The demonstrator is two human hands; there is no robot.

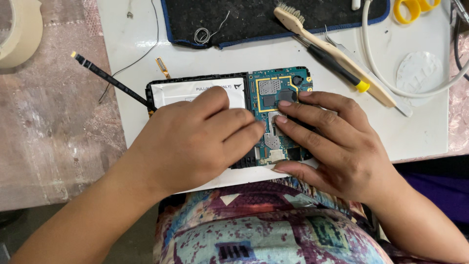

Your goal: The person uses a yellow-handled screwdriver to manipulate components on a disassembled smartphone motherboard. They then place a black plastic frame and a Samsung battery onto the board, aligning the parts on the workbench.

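An opened phone [254,83] lies on a white board [420,127], its white battery [195,90] on the left and its green circuit board [276,93] on the right. My left hand [195,139] rests flat over the battery and lower frame, fingers pointing right. My right hand [332,142] lies over the phone's right half, its fingertips pressing on the circuit board near a small metal shield [272,142]. The fingertips of both hands nearly meet there. A black flex strip [110,78] sticks out from the phone's left edge.
A black mat [254,19] lies at the back with a wire coil [202,35]. A wooden brush [337,51], a black screwdriver with a yellow cap [337,66] and tweezers [371,73] lie to the right, beside a white cable [386,78]. Yellow scissor handles [415,9] and a tape roll [19,29] sit at the edges.
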